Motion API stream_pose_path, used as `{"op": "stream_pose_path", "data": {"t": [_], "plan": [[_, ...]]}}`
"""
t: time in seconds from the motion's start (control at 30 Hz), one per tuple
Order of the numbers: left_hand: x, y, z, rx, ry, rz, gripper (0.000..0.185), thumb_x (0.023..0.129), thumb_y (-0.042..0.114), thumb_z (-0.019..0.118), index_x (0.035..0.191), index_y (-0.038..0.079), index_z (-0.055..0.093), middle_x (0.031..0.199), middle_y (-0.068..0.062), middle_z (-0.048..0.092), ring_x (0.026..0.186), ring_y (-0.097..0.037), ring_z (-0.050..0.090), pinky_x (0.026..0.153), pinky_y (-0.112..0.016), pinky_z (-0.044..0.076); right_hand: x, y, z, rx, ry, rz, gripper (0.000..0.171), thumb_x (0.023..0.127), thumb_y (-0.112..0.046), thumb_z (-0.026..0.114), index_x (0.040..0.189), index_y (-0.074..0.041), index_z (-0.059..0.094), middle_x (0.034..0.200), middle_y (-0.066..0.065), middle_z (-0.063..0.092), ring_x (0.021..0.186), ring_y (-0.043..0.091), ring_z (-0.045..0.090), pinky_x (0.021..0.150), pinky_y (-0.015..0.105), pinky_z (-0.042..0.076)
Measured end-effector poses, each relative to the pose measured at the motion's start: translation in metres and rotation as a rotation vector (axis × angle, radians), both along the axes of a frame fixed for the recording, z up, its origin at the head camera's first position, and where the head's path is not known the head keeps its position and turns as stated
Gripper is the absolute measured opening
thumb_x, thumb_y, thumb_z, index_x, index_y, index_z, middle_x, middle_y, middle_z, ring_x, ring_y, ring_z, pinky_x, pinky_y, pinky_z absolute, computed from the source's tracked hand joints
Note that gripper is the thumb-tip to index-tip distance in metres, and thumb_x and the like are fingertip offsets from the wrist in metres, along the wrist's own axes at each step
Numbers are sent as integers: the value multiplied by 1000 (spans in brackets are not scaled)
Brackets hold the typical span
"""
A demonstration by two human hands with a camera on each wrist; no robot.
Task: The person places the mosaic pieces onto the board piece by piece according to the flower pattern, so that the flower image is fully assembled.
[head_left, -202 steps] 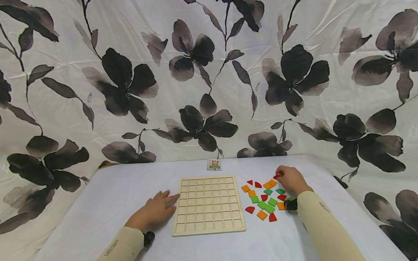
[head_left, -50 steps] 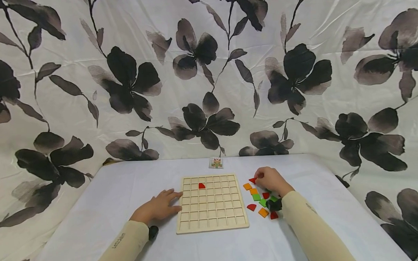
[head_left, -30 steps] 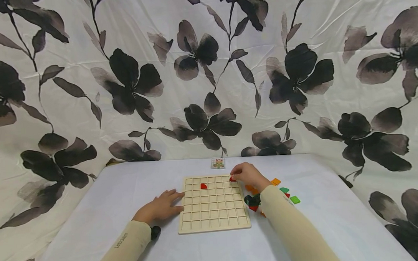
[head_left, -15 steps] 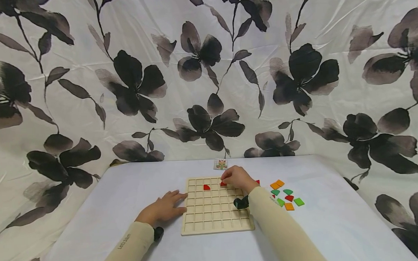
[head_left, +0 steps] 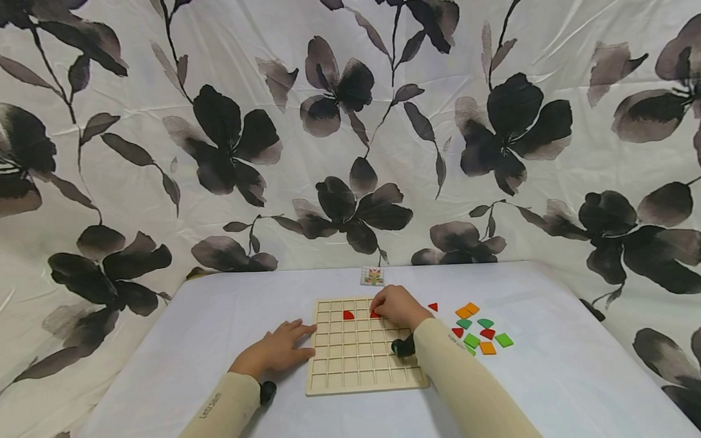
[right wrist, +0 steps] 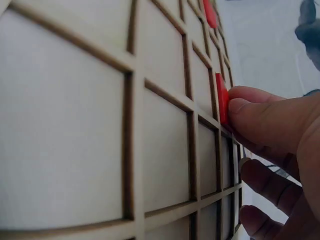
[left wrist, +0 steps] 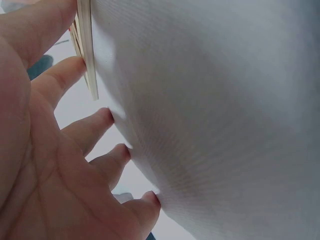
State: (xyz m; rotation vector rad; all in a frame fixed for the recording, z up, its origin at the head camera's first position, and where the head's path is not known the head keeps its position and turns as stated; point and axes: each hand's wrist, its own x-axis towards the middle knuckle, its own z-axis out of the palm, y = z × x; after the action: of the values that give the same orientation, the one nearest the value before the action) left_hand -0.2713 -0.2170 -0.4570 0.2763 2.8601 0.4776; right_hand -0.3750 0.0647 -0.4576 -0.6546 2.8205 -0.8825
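White table point(head_left: 215, 327), grid board point(head_left: 361, 370), red pieces point(head_left: 348, 315)

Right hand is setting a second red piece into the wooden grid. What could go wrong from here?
1. The red quarter-round tile pinched by the right hand sits at a cell's edge; it may catch on the divider and end up tilted.
2. The left hand only rests flat against the wooden grid board; a hard push might shift the board.
3. The sleeve could brush the loose coloured tiles nearby.
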Motion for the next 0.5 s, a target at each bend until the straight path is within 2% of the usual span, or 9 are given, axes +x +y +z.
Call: {"op": "stream_pose_path", "data": {"t": [0.23, 0.37, 0.5], "plan": [[-2, 1, -2, -4, -6, 1, 60, 92, 44, 59, 146, 21, 44, 155, -17, 34, 145, -45, 24, 110, -71, 18, 2, 0, 0, 82, 106, 29, 15, 89, -12, 65, 85, -20, 77, 99, -3, 73, 97, 17, 63, 87, 35, 51], [-1, 3, 1, -9, -10, 2, 61, 92, 45, 60, 146, 20, 45, 155, -17, 35, 144, -45, 24, 109, -72, 19, 2, 2, -1, 110, 121, 28, 14, 90, -14, 65, 88, -22, 77, 97, -5, 73, 100, 18, 64, 90, 36, 51], [1, 3, 5, -11, -7, -5, 62, 91, 45, 61, 146, 19, 45, 154, -18, 36, 144, -46, 25, 108, -73, 20, 3, 8, 3, 82, 123, 41, 14, 91, -14, 64, 94, -19, 77, 100, -3, 73, 102, 18, 64, 91, 37, 51]]}}
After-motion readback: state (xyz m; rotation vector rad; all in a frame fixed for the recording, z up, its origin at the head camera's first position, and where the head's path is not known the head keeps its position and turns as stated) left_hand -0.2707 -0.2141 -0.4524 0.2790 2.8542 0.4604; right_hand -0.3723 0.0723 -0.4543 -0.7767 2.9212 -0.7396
